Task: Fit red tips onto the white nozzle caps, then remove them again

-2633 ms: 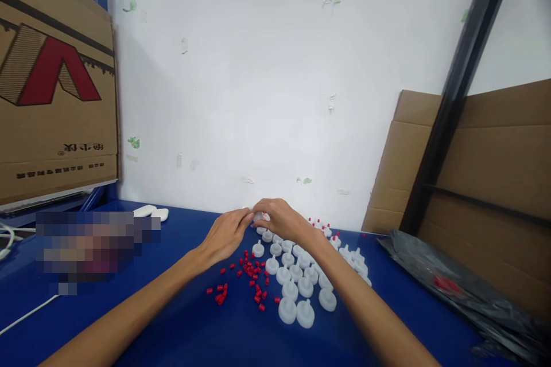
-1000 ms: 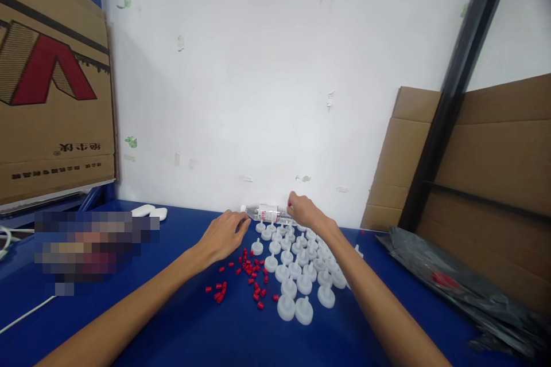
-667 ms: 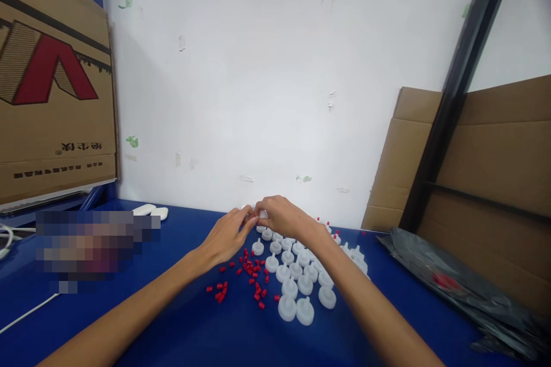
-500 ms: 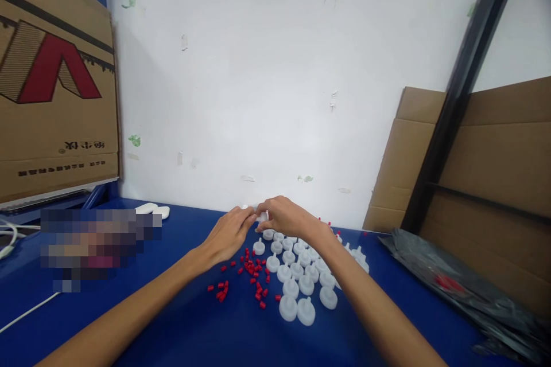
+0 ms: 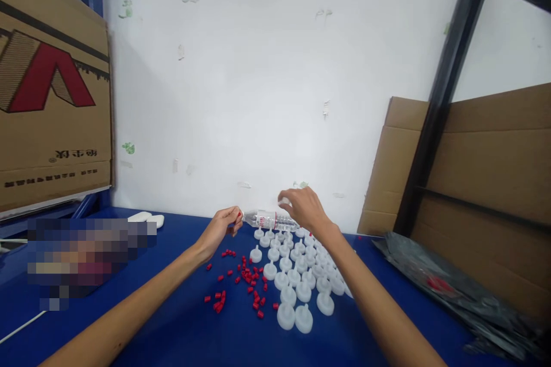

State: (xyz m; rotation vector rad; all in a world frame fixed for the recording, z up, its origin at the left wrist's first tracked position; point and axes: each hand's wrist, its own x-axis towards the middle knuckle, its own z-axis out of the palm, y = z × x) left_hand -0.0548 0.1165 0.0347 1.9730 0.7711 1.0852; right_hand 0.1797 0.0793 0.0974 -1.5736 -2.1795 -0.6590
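Observation:
My left hand [image 5: 222, 231] is closed in a pinch, and a bit of red that looks like a small red cap [image 5: 239, 214] shows at its fingertips. To its right my right hand [image 5: 302, 206] is raised, with fingers curled round a white piece [image 5: 284, 202], apparently a white spouted cap; most of it is hidden. Between the hands a clear plastic bottle [image 5: 267, 219] lies on its side near the wall. Several white spouted caps [image 5: 303, 291] stand in a cluster below my right hand. Small red caps [image 5: 247, 275] lie scattered left of them.
The blue table [image 5: 172, 321] runs back to a white wall. A large cardboard box [image 5: 55, 126] is at left, near white rounded items [image 5: 146, 218] and a blurred patch. Grey plastic bags [image 5: 434, 281] and cardboard sheets [image 5: 391, 166] are at right beside a dark post.
My hands were together over the table's back and have come apart, left hand leftward, right hand up and rightward. The bottle between them now shows plainly. The view has shifted slightly.

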